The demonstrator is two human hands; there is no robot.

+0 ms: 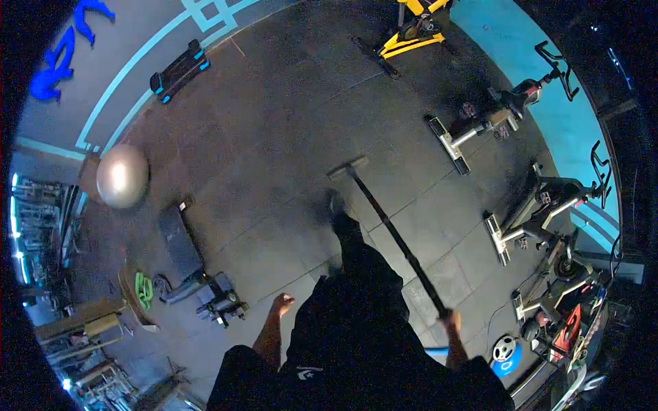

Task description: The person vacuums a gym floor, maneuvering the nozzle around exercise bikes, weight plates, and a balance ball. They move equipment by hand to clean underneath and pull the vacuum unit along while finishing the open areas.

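My right hand (pixel 449 319) is closed around the upper end of a long dark mop handle (pixel 394 233). The handle runs up and left to a flat grey mop head (pixel 347 167) that rests on the dark rubber floor (pixel 274 137). At my side hangs my left hand (pixel 282 302), holding nothing, fingers loosely curled. My dark trousers and one shoe (pixel 336 205) show between the two hands.
Three exercise bikes (pixel 480 123) (pixel 541 209) (pixel 415 31) line the right and far side. A grey exercise ball (pixel 122 175), a bench (pixel 179 250) and a step platform (pixel 179 70) stand to the left. A weight plate (pixel 505 349) lies at the lower right.
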